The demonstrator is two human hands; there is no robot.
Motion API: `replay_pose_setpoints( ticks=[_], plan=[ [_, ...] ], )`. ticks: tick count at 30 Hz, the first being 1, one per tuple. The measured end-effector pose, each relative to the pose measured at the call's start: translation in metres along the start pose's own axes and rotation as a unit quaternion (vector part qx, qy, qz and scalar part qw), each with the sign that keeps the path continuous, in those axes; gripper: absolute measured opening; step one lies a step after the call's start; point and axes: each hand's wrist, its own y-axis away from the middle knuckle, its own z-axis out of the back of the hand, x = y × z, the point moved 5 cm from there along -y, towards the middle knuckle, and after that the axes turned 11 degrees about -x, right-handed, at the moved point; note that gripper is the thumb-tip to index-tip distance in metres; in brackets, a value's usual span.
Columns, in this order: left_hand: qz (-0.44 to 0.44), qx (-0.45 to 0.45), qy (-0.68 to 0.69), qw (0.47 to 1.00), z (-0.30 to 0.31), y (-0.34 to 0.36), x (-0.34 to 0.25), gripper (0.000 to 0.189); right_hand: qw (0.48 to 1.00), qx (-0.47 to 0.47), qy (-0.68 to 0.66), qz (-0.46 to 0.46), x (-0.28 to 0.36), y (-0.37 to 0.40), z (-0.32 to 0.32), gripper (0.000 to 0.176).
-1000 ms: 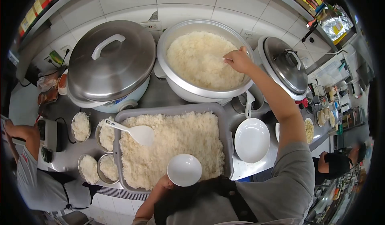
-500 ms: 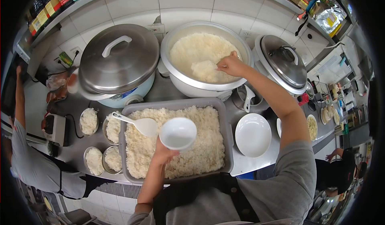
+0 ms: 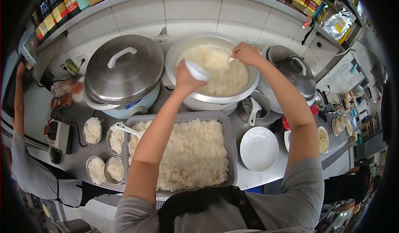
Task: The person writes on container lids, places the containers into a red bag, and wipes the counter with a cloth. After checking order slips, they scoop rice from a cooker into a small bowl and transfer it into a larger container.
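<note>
My left hand [image 3: 187,78] grips a small white bowl [image 3: 197,71], tilted, over the near left part of the open rice cooker [image 3: 254,77]. Cooked rice [image 3: 226,81] lies inside the cooker. My right hand [image 3: 247,53] is closed above the cooker's right side on the handle of a white rice paddle [image 3: 231,58]. A mound of rice [image 3: 217,60] covers most of the paddle's blade. Below my left forearm, a grey tub [image 3: 234,150] full of rice sits on the counter, with a second white paddle [image 3: 126,128] lying across its left rim, partly hidden by the forearm.
A lidded cooker [image 3: 124,73] stands left, another [image 3: 291,73] right. Several metal bowls of rice [image 3: 92,131] sit left of the tub. A metal pot [image 3: 261,104] and white plates [image 3: 259,149] are on the right. A co-worker [image 3: 45,170] stands at far left.
My left hand has carried the white bowl up from above the tub to the cooker and tilted it. My right hand has risen within the cooker, lifting rice on the paddle.
</note>
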Motion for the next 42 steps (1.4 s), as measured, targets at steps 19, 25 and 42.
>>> replay_pose_setpoints(
  ticks=[19,25,42],
  plan=[
    [-0.046,0.009,0.143,0.989,0.02,0.034,-0.023,0.133,0.956,-0.178,-0.012,0.231,0.108,0.154,0.016,0.053],
    [0.049,0.05,0.31,0.948,0.036,0.041,0.001,0.122,0.95,-0.097,-0.224,0.193,0.096,0.135,0.027,0.047],
    [0.154,0.097,0.349,0.919,0.096,0.101,0.022,0.117,0.983,-0.085,0.003,0.161,0.021,0.022,-0.059,0.024]
  ],
)
